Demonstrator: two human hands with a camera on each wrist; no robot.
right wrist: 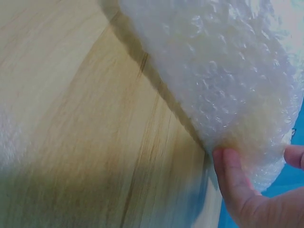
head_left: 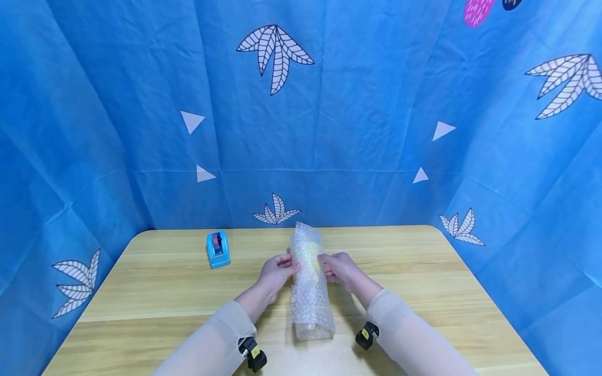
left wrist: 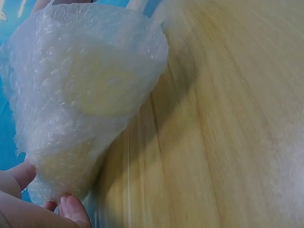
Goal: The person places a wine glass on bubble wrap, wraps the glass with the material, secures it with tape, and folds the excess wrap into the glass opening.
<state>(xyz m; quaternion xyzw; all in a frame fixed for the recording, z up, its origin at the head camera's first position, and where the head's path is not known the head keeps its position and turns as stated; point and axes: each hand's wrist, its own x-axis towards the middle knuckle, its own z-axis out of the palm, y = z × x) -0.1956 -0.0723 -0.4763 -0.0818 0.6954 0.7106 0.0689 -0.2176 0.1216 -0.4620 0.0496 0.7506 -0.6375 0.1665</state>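
A long roll of bubble wrap (head_left: 310, 297) lies lengthwise in the middle of the table, with something pale yellow showing through its layers. My left hand (head_left: 277, 271) grips its left side, thumb on top. From the right side, my right hand (head_left: 342, 269) holds the same roll. In the left wrist view the bubble wrap (left wrist: 90, 85) fills the upper left, with the left fingers at its edge. Fingers and thumb of the right hand (right wrist: 259, 199) hold the wrap (right wrist: 213, 71) in the right wrist view. The wrapped thing's kind cannot be made out.
A blue tape dispenser (head_left: 218, 250) stands at the back left of the wooden table (head_left: 164, 292). Blue patterned cloth (head_left: 376, 115) hangs behind the table and along both sides.
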